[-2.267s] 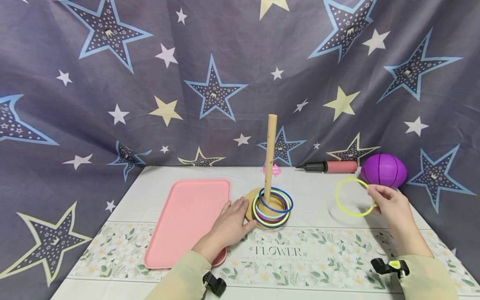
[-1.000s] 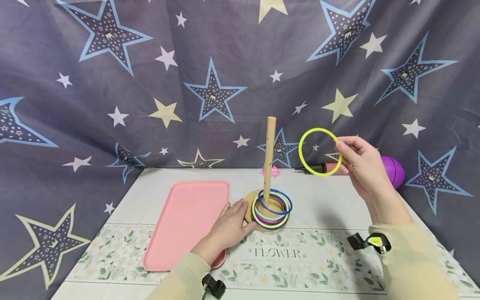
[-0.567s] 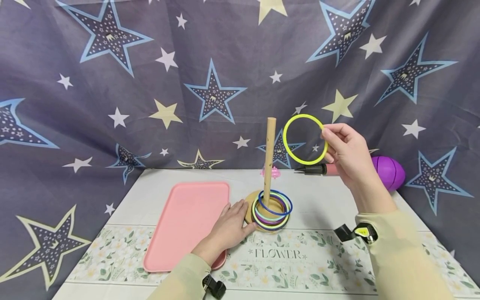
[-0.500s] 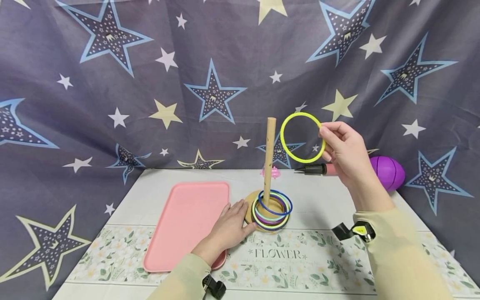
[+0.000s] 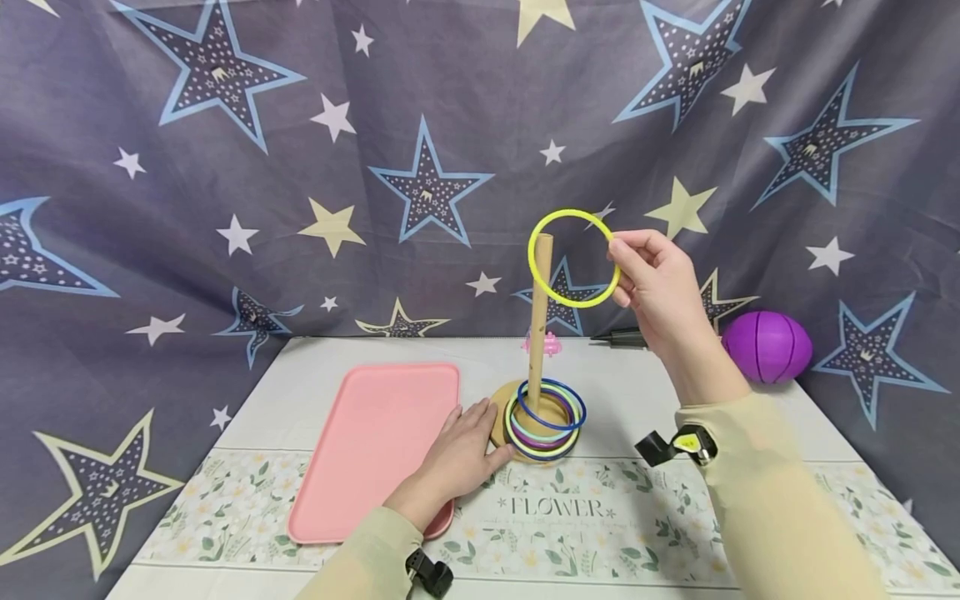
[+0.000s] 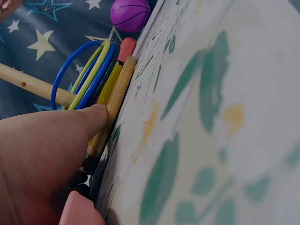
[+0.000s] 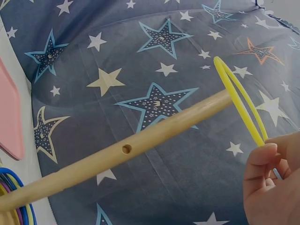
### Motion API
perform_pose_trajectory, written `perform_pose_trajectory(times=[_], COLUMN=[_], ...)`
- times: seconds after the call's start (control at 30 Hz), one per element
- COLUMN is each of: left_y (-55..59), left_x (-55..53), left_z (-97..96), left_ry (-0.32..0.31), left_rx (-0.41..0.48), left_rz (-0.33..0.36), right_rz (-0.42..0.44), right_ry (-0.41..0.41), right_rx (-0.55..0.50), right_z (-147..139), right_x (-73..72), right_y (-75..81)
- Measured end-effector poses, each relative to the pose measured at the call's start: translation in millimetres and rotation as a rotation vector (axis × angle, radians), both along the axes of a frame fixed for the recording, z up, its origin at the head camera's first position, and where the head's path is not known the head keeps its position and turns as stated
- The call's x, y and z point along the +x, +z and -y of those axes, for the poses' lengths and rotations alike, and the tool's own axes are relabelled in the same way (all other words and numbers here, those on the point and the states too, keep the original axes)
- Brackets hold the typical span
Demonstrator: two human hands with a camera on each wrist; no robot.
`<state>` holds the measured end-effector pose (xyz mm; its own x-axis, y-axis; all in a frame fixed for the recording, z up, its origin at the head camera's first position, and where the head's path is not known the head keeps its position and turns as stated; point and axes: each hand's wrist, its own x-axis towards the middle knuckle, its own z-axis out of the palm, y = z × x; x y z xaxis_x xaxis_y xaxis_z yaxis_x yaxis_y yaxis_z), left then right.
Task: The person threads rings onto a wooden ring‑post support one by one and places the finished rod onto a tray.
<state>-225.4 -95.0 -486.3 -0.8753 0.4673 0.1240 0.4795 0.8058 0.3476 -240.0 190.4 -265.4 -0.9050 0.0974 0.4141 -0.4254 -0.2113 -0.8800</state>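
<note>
A thin yellow ring [image 5: 572, 212] is pinched between the thumb and fingers of my right hand [image 5: 660, 287]. It is held up at the top of the wooden pole [image 5: 537, 333]; whether the tip is inside the ring I cannot tell. In the right wrist view, the ring [image 7: 240, 104] crosses the pole's end at a tilt. Around the pole's foot, several coloured rings [image 5: 584, 410] lie stacked on the round wooden base [image 5: 503, 407], a blue one slanting on top. My left hand [image 5: 457, 452] rests against the base's left side, fingers extended, thumb [image 6: 96, 117] at its edge.
A pink tray [image 5: 382, 442] lies left of the base, partly under my left forearm. Behind the pole sits a small pink object [image 5: 552, 342]. A hand pump [image 5: 618, 337], mostly hidden by my right hand, and a purple ball [image 5: 767, 347] are at the back right.
My right hand has lifted the yellow ring from low on the right, near the ball, and carried it up and left to the pole's top. My left hand has stayed by the base.
</note>
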Motion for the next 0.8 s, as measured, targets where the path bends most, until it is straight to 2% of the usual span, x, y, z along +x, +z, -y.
perform_pose_trajectory(times=[0.43,0.8], left_y=[-1.0,0.3], left_x=[-1.5,-1.3], left_z=[0.3,-0.3], left_ry=[-0.006,-0.006], left_rx=[0.003,0.004], left_rz=[-0.006,-0.008], right_rz=[0.069,0.154], right_ry=[-0.019,-0.055], right_rx=[0.007,0.073], right_z=[11,13], right_x=[-13.8,-20.9], right_y=[-15.0,-37.1])
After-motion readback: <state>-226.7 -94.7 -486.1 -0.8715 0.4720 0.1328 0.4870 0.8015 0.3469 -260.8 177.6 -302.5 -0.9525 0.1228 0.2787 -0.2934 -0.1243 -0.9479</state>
